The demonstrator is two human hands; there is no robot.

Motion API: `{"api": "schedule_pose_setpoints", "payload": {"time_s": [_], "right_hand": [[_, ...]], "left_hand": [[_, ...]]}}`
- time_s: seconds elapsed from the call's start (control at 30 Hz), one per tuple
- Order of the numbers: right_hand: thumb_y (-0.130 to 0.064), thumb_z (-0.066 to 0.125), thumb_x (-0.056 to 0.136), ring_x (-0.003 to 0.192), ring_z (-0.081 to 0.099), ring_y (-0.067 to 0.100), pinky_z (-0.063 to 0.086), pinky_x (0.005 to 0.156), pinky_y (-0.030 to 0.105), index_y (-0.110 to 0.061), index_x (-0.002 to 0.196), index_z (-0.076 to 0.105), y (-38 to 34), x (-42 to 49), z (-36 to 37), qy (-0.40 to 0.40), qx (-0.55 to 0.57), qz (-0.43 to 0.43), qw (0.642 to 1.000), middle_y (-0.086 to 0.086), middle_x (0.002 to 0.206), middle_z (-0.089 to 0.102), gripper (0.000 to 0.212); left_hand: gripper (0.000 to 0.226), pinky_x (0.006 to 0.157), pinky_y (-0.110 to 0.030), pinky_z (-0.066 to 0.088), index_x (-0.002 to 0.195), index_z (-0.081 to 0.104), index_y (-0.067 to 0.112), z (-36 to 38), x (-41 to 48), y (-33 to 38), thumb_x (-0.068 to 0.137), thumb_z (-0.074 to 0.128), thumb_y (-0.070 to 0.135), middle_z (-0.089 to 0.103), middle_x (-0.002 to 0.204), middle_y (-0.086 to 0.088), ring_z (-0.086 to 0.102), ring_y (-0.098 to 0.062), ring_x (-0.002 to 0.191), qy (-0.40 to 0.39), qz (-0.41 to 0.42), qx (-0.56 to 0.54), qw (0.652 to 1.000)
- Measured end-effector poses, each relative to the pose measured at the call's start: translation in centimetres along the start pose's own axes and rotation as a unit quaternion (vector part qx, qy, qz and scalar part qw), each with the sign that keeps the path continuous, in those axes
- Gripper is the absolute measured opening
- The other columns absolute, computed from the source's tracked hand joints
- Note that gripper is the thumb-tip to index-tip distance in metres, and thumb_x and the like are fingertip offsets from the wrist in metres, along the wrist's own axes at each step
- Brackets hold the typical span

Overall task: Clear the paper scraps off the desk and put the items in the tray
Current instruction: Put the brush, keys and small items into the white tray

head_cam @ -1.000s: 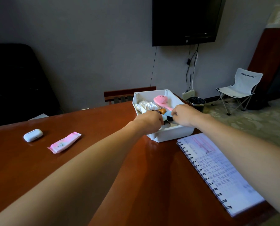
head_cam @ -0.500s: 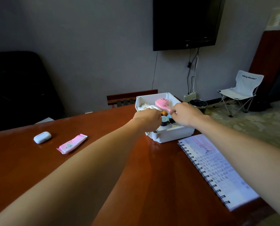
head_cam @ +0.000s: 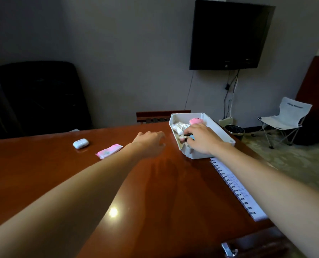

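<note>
Head view: white plastic tray (head_cam: pixel 196 155) at far right edge of desk (head_cam: pixel 155 192), with crumpled paper (head_cam: pixel 179 126) and a pink item (head_cam: pixel 196 121) inside. Right hand (head_cam: pixel 201 138) in tray, fingers bent over small items, grip unclear. Left hand (head_cam: pixel 151 140) loose, empty, just left of tray.

Shows a brown desk (head_cam: pixel 155 192) across the lower half. Finds a white tray (head_cam: pixel 222 131) at 1 o'clock from centre, with the right hand (head_cam: pixel 201 138) inside, fingers bent over small things; cannot tell whether gripping. Sees crumpled paper (head_cam: pixel 179 126) and a pink toy (head_cam: pixel 196 121) at the tray's 12 o'clock end. Places the left hand (head_cam: pixel 149 141) at the tray's 9 o'clock, loosely curled, holding nothing. Further toward 9 o'clock, spots a pink packet (head_cam: pixel 109 151) and a white earbud case (head_cam: pixel 80 143). Finds a spiral notebook (head_cam: pixel 238 190) at the tray's 5 o'clock.
</note>
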State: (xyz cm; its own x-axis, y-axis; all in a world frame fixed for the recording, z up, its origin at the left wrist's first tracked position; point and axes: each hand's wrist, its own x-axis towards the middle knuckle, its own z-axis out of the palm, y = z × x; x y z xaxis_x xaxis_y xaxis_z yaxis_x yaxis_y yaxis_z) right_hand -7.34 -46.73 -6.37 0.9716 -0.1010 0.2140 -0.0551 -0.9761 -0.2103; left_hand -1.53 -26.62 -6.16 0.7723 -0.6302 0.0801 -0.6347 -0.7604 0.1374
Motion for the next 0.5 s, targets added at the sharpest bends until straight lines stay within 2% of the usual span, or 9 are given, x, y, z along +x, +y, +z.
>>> {"api": "schedule_pose_setpoints", "payload": {"time_s": [0.07,0.2,0.37,0.5], "right_hand": [[-0.023,0.049,0.092,0.120,0.048,0.024,0.044,0.094,0.043,-0.027,0.122,0.064,-1.9,-0.4,0.2,-0.004,-0.004,-0.015,1.000,0.000,0.130,0.058,0.034],[-0.024,0.050,0.093,0.130,0.044,0.021,0.039,0.106,0.039,-0.026,0.130,0.059,-5.9,-1.1,1.6,-0.012,0.019,-0.040,0.999,-0.002,0.140,0.053,0.039],[-0.026,0.048,0.096,0.135,0.039,0.018,0.037,0.107,0.041,-0.028,0.135,0.054,-10.6,-1.5,3.4,-0.040,0.055,-0.053,0.996,-0.003,0.145,0.046,0.039],[-0.025,0.048,0.097,0.138,0.037,0.019,0.037,0.107,0.038,-0.028,0.138,0.051,-13.8,-1.6,4.6,-0.049,0.068,-0.072,0.994,-0.002,0.148,0.044,0.040]], "left_hand": [[0.042,0.106,-0.042,0.030,0.141,0.043,0.023,0.0,-1.7,-1.7,0.101,0.042,0.036,0.056,0.137,-0.001,0.048,-0.023,0.127,0.002,-0.017,0.006,1.000],[0.045,0.109,-0.043,0.029,0.143,0.041,0.021,0.1,-5.2,-5.0,0.101,0.044,0.036,0.048,0.146,-0.002,0.042,-0.023,0.134,0.016,-0.048,0.007,0.999],[0.053,0.113,-0.044,0.023,0.148,0.033,0.023,0.9,-9.8,-9.1,0.099,0.046,0.036,0.036,0.155,0.001,0.030,-0.022,0.142,0.001,-0.094,0.005,0.996],[0.052,0.112,-0.043,0.023,0.147,0.036,0.023,0.9,-13.0,-11.7,0.097,0.046,0.033,0.036,0.155,0.000,0.030,-0.021,0.141,0.009,-0.128,-0.005,0.992]]}}
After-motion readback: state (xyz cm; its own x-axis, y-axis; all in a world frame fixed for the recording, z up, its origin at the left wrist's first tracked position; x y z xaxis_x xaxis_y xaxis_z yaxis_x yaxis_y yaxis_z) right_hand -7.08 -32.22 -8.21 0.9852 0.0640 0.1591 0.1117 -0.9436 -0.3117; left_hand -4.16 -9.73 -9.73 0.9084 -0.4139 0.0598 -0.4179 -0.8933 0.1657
